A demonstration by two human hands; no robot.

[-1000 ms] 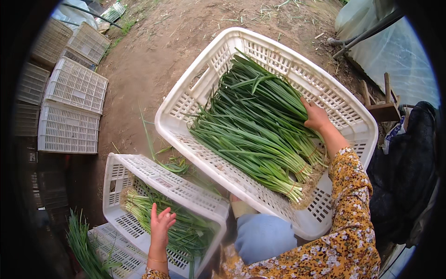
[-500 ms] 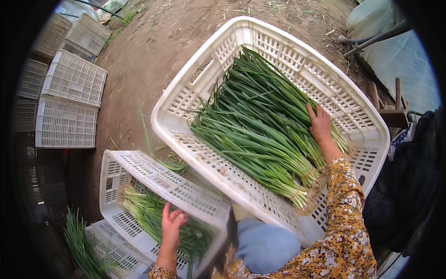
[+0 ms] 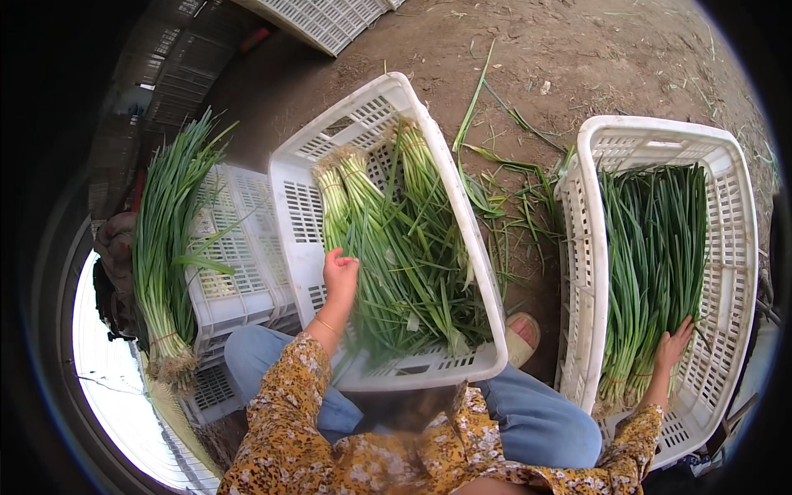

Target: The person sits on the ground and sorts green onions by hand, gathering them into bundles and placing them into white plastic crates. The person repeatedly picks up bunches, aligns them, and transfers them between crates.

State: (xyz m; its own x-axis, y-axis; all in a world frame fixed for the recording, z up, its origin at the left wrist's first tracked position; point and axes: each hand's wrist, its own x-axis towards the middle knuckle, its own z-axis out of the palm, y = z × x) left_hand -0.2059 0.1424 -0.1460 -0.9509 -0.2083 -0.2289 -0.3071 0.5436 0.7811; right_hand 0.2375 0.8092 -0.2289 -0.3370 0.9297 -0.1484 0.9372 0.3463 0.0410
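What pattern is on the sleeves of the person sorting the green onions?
The sleeves are mustard yellow with a small floral print, seen best in the head view.

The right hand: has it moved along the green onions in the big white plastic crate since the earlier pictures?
Yes. The right hand was by the leafy middle of the green onions; now it lies near their root ends, at the big white plastic crate's near end.

Bundled green onions (image 3: 396, 247) in white crate (image 3: 301, 214)

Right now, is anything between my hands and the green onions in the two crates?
Nothing visible. The left hand already touches the green onions inside the near crate, and the right hand rests on the bunches in the right crate.
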